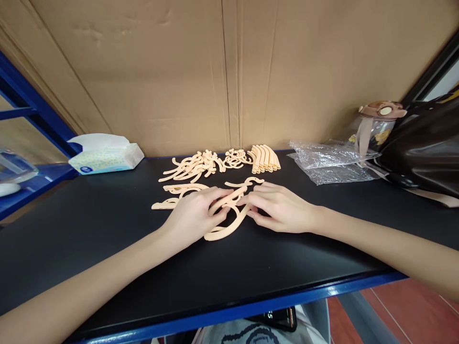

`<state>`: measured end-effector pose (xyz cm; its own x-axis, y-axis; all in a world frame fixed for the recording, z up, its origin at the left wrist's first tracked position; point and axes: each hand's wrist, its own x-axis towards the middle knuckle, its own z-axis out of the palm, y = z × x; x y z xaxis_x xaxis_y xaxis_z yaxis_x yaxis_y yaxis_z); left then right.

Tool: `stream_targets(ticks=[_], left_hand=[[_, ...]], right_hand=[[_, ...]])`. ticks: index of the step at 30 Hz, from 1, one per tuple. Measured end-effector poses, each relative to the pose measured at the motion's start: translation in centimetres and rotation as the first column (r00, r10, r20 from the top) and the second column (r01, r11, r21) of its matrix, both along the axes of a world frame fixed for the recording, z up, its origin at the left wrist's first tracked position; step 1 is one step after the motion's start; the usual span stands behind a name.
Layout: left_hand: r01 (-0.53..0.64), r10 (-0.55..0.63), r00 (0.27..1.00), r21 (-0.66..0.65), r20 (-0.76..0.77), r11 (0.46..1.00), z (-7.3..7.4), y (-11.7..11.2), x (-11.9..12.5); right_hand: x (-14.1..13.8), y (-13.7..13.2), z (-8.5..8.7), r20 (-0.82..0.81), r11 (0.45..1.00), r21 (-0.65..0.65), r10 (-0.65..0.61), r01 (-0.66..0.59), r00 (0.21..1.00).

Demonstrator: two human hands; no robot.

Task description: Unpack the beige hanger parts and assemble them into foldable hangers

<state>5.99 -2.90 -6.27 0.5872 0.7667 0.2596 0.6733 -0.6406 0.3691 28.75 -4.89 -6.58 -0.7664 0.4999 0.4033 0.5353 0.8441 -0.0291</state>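
My left hand (pixel 195 212) is closed around one curved arm of a cream plastic folding hanger (pixel 229 229) low over the black table. My right hand (pixel 278 208) pinches the same hanger at its right side, with fingertips close to where the parts meet. A cream hook piece (pixel 254 180) shows just beyond my right fingers; whether it is joined to the hanger I cannot tell. Behind my left hand lie more hanger pieces (pixel 165 204), partly covered by it.
Farther back are a heap of loose hanger arms (pixel 193 167), a small pile of hooks (pixel 236 157) and a neat row of curved arms (pixel 264 158). A tissue pack (pixel 107 155) stands left. Clear plastic bags (pixel 326 162), a bottle (pixel 380 126) and a dark bag (pixel 423 143) sit right.
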Motion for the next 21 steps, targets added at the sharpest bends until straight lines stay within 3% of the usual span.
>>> stream_targets(ticks=[8,11,13,16,18,21], left_hand=[[0.006,0.014,0.996,0.230,-0.086,0.973,-0.2,0.5,-0.4],[-0.002,0.018,0.998,0.250,-0.060,0.968,-0.4,0.9,-0.5],[0.000,0.013,0.998,0.235,-0.056,0.972,-0.4,1.0,-0.5],[0.013,0.002,0.998,0.207,-0.069,0.978,-0.4,1.1,-0.5],[0.016,-0.001,0.997,0.203,-0.071,0.979,-0.5,1.1,-0.5],[0.006,0.008,0.998,0.201,-0.070,0.979,-0.5,1.0,-0.4]], right_hand=[[0.3,0.2,0.0,-0.029,0.995,-0.094,-0.028,0.025,0.999],[0.3,-0.1,0.2,-0.129,0.966,-0.259,-0.025,-0.009,0.991],[0.5,-0.1,0.2,-0.218,0.945,-0.326,-0.088,0.012,0.972],[1.1,0.7,0.2,-0.249,0.974,-0.133,-0.211,0.182,0.945],[1.6,1.6,-0.1,-0.188,0.955,0.018,-0.288,0.297,0.939],[2.0,2.5,-0.4,-0.053,0.923,0.053,-0.379,0.381,0.924]])
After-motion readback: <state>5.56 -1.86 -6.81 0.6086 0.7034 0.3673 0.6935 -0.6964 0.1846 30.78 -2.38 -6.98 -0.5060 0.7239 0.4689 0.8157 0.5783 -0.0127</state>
